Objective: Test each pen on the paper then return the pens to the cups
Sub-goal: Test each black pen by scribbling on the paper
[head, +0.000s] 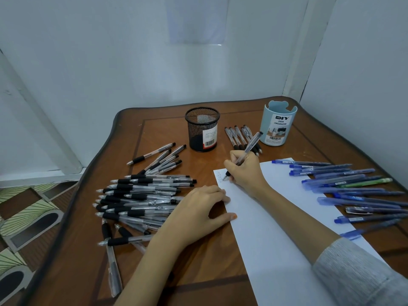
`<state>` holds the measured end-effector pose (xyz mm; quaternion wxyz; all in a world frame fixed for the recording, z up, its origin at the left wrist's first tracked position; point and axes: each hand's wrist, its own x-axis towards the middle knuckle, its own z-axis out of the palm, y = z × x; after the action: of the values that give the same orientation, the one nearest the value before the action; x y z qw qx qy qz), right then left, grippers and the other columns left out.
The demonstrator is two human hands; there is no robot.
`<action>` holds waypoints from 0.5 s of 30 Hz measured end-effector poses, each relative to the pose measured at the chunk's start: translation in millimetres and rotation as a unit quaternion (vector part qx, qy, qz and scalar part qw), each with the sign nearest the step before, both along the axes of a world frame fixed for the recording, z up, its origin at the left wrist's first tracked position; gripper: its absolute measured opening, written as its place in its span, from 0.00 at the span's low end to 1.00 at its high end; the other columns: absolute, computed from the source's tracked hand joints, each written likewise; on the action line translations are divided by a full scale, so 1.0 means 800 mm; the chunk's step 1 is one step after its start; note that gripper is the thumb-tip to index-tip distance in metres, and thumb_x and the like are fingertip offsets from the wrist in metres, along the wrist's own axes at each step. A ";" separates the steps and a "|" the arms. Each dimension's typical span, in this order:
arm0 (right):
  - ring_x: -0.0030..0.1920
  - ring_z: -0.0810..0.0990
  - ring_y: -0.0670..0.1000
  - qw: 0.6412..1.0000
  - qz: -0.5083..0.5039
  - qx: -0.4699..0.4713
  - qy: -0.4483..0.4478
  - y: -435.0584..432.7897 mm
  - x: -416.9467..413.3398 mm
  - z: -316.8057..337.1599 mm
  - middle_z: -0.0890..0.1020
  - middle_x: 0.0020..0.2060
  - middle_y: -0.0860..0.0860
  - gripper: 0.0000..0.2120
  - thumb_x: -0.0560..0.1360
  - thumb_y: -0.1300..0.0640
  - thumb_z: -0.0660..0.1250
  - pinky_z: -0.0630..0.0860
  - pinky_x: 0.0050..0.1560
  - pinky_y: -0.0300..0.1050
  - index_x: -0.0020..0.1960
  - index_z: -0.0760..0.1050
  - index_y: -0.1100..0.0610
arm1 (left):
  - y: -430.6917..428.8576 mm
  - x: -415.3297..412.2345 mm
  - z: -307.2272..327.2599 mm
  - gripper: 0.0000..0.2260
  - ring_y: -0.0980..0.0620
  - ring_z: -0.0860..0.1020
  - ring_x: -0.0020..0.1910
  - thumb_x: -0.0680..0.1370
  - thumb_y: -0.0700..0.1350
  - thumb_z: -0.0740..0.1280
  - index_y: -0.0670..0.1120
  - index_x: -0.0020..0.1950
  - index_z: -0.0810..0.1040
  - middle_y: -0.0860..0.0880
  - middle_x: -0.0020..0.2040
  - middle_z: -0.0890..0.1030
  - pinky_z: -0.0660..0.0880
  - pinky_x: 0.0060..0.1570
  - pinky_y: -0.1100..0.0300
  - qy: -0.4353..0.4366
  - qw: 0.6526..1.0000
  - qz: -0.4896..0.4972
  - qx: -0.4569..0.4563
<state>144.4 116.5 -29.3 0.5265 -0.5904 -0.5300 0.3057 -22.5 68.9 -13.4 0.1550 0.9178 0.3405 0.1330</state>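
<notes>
Across the lower half of the frame spreads a wooden table [154, 133], and on it, slanting from centre to lower right, lies the white paper [276, 228]. A big heap of black-grip pens [141, 195] sits left of the sheet, and a spread of blue pens [353, 191] lies on its right edge. Above the hands stand a black mesh cup [202, 129] and a pale blue cup [277, 125], with a short row of pens [240, 138] between them. The left hand [198, 208] lies flat with loose fingers, steadying the sheet's left edge. The right hand [245, 171] pinches a clear pen [247, 150], tip down on the paper's upper left corner, where faint marks seem to show. The pen's long axis runs from lower left to upper right, its top end pointing at the blue cup. The right hand is nearer both cups.
</notes>
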 end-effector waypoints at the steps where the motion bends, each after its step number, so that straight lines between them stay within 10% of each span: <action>1: 0.25 0.70 0.52 1.000 0.000 0.001 -0.007 0.000 -0.001 0.000 0.66 0.25 0.54 0.18 0.74 0.70 0.63 0.69 0.23 0.35 0.29 0.64 0.59 | 0.000 0.000 0.000 0.22 0.61 0.69 0.64 0.76 0.60 0.62 0.51 0.66 0.74 0.56 0.66 0.73 0.60 0.61 0.71 0.002 1.000 0.001 -0.001; 11: 0.18 0.66 0.44 0.979 0.008 -0.078 0.186 -0.006 0.007 0.019 0.77 0.30 0.53 0.15 0.79 0.58 0.64 0.60 0.18 0.34 0.33 0.69 0.57 | 0.001 -0.001 0.001 0.22 0.61 0.69 0.64 0.76 0.60 0.62 0.52 0.66 0.74 0.56 0.66 0.73 0.62 0.63 0.69 0.002 1.000 -0.001 -0.004; 15: 0.20 0.65 0.43 0.979 0.025 -0.110 0.170 -0.008 0.013 0.025 0.71 0.23 0.48 0.14 0.80 0.44 0.57 0.61 0.21 0.34 0.55 0.72 0.53 | 0.000 -0.001 0.001 0.22 0.62 0.69 0.64 0.76 0.61 0.62 0.52 0.67 0.74 0.56 0.66 0.73 0.62 0.63 0.69 0.001 1.000 -0.001 -0.008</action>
<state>155.1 110.1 -9.4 0.5331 -0.5706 -0.4103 0.4711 -23.0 68.9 -12.2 0.1618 0.9171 0.3406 0.1294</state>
